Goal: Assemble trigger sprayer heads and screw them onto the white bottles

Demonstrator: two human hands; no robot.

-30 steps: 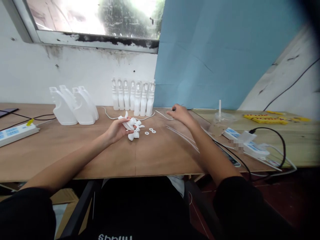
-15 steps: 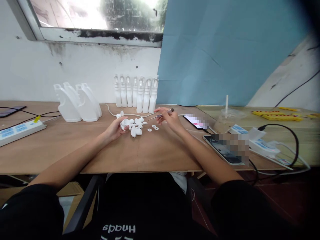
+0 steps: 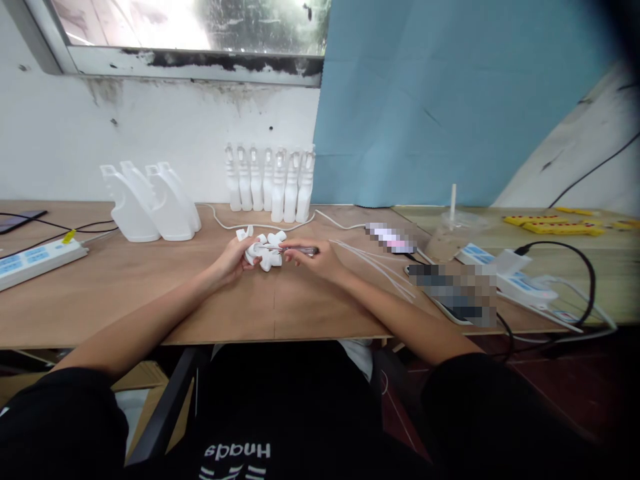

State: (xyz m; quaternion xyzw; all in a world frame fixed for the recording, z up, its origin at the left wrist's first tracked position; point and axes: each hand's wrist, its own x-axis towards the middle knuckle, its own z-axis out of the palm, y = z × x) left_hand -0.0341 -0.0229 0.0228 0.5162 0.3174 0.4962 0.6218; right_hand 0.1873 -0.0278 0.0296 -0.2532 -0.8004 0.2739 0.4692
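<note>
A white plastic part (image 3: 252, 253) is sitting at nine o'clock from the view's middle, in the left hand (image 3: 232, 261), whose fingers are closing around it. Towards its four o'clock, loose white pieces (image 3: 271, 259) are lying, and from three o'clock a slim tool (image 3: 307, 251), clasped by the right hand (image 3: 323, 259), is pointing at it. This part's work seems to be progressing, unfinished; whether the loose pieces are needing the same, I cannot tell.

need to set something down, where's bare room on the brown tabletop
Bare tabletop: between left forearm and right forearm, and between left forearm and left-side power strip. Crowded: around white parts by the left hand; right side, with phones and another power strip.
</note>
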